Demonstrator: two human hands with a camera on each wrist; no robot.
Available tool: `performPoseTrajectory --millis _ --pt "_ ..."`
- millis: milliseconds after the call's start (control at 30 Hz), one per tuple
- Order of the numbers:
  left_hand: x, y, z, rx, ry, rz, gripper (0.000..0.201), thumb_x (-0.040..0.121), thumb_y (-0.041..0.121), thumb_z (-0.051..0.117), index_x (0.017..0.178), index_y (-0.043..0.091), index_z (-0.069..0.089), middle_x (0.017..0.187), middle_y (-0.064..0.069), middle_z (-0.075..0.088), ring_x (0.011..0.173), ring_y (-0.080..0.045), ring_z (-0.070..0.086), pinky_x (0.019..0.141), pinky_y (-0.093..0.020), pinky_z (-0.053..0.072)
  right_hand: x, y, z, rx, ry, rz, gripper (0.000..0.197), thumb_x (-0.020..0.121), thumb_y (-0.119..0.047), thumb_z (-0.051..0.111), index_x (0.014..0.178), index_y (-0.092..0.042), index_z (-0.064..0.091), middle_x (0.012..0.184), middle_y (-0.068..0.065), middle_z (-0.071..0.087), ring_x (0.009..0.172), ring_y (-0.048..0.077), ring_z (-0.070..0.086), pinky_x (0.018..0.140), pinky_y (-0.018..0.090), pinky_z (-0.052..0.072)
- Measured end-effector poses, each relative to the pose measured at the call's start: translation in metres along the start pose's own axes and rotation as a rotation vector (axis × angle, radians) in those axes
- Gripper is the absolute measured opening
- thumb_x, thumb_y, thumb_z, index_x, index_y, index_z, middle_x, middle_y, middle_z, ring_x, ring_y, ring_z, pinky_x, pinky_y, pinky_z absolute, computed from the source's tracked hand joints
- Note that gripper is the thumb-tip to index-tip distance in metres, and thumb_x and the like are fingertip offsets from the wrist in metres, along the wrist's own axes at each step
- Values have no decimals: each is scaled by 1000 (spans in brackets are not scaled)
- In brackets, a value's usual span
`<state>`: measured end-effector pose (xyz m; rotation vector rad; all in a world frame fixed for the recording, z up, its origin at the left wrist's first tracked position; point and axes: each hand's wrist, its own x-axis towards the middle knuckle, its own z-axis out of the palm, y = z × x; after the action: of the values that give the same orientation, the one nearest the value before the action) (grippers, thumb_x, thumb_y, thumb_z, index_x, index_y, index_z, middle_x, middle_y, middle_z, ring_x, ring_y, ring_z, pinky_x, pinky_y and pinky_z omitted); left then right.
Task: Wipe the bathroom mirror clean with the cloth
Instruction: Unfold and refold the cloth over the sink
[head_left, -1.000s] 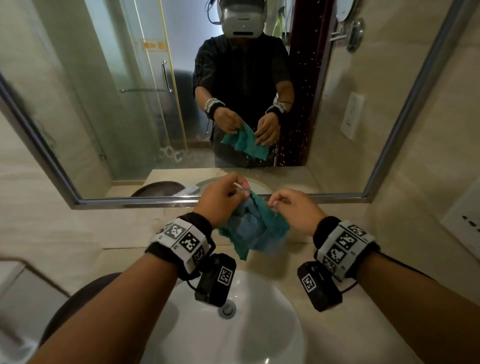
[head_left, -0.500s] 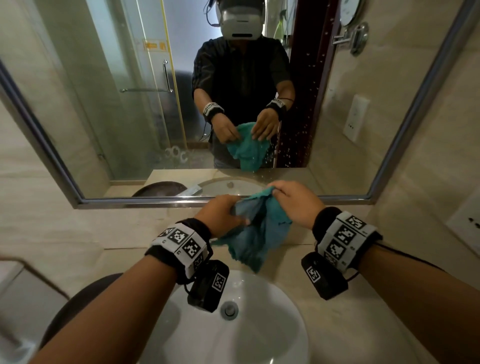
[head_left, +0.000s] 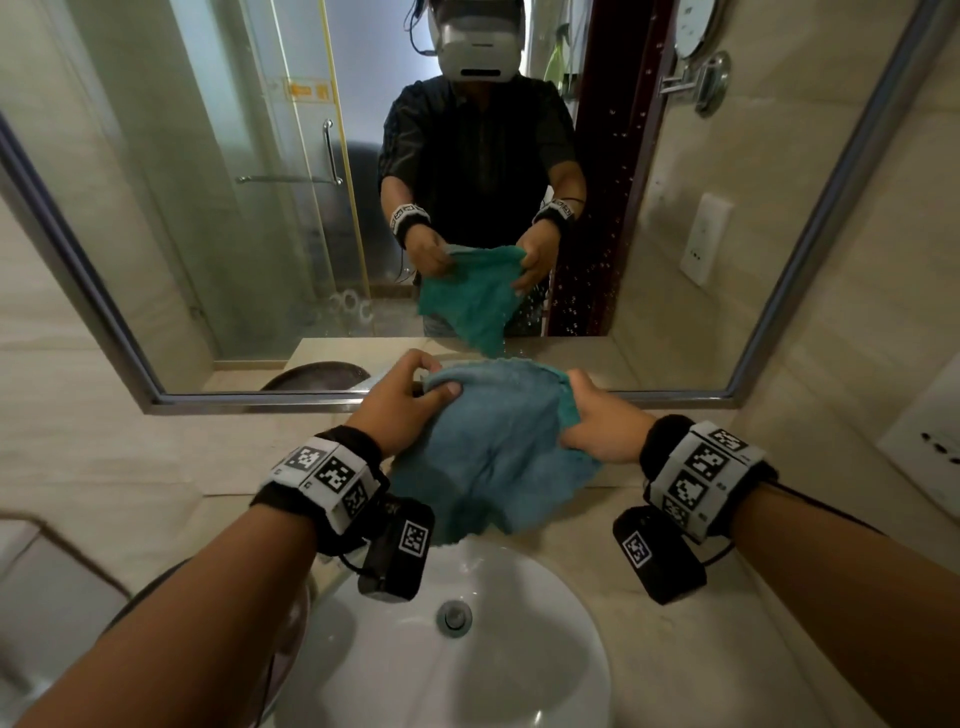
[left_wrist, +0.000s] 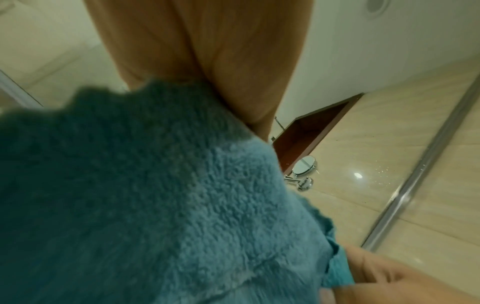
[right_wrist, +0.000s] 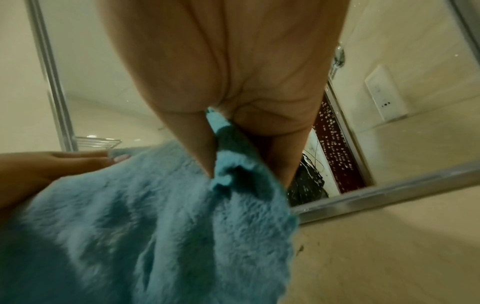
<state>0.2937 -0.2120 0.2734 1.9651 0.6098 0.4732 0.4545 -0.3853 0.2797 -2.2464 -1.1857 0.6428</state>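
A fluffy teal-blue cloth (head_left: 493, 447) hangs spread between my two hands above the basin, just below the mirror (head_left: 234, 208). My left hand (head_left: 410, 400) pinches its upper left edge with thumb and fingers. My right hand (head_left: 587, 421) grips the upper right edge, the cloth (right_wrist: 145, 216) caught between thumb and fingers. In the left wrist view the cloth (left_wrist: 145, 195) fills most of the picture under my left hand (left_wrist: 207, 61). Water droplets speckle the mirror's lower right part (head_left: 597, 291). The mirror's metal frame (head_left: 519, 399) runs just behind my hands.
A white basin (head_left: 467, 649) with a metal drain (head_left: 454, 616) sits directly under the cloth. The beige counter (head_left: 701, 649) extends right; a wall socket (head_left: 930, 447) is at the far right. A dark round object (head_left: 156, 592) lies left of the basin.
The bunched cloth has been pulled open and now hangs wider between my hands. Both hands moved apart along its top edge and rose slightly toward the mirror.
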Motion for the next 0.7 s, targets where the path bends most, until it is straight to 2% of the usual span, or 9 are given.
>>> performPoseTrajectory --millis 67,167,267,367,467,500,567,633,700 --pt "-2 0 -3 -83 19 -62 19 90 30 60 101 30 44 90 -11 68 79 -28 67 71 -41 56 2 5 3 73 7 62 47 87 -10 58 121 -14 27 104 10 56 89 23 59 71 35 50" --pt "-5 1 -7 -201 69 -99 18 94 18 53 109 22 43 86 -5 60 71 -20 60 57 -30 52 5 8 1 253 107 145 34 90 -18 58 115 -19 35 103 5 51 87 19 53 64 26 44" --pt "-6 0 -10 -229 62 -92 4 96 17 50 94 17 54 80 -6 57 66 -17 54 50 -24 44 8 9 -1 417 238 157 22 92 -28 57 111 -19 48 109 3 51 94 17 52 61 21 40" --pt "-10 1 -11 -280 -65 -128 2 87 14 62 89 14 61 86 -7 59 79 -20 57 64 -28 48 9 7 -3 665 192 133 8 91 -22 58 99 -19 56 107 9 58 88 19 57 69 27 49" --pt "-10 -2 -12 -139 -201 -135 42 68 3 78 100 21 58 102 -4 57 95 -23 58 77 -35 53 7 7 -6 887 19 47 35 81 6 62 104 -19 54 110 13 57 98 26 58 81 36 52" --pt "-10 -3 -13 -36 -203 -108 47 66 0 78 100 23 56 102 -2 56 96 -23 57 79 -37 54 7 8 -5 857 15 14 45 78 18 57 103 -20 53 113 14 55 100 27 57 82 37 52" --pt "-8 -5 -14 210 -156 -18 43 72 2 75 103 24 53 100 1 56 94 -21 57 77 -33 51 8 10 -4 681 103 -23 53 74 25 50 98 -22 54 117 15 54 105 29 56 86 43 51" --pt "-8 -7 -13 373 -81 49 34 82 9 68 109 21 51 100 -2 57 93 -22 56 74 -27 46 11 13 -5 499 179 -39 46 79 18 52 98 -23 55 115 10 57 108 30 56 92 47 49" --pt "-8 -10 -12 409 -24 56 28 89 15 61 114 19 50 98 -5 56 87 -20 54 66 -22 45 14 15 -5 340 198 -63 33 86 5 53 106 -22 54 113 8 59 104 27 59 91 46 50"
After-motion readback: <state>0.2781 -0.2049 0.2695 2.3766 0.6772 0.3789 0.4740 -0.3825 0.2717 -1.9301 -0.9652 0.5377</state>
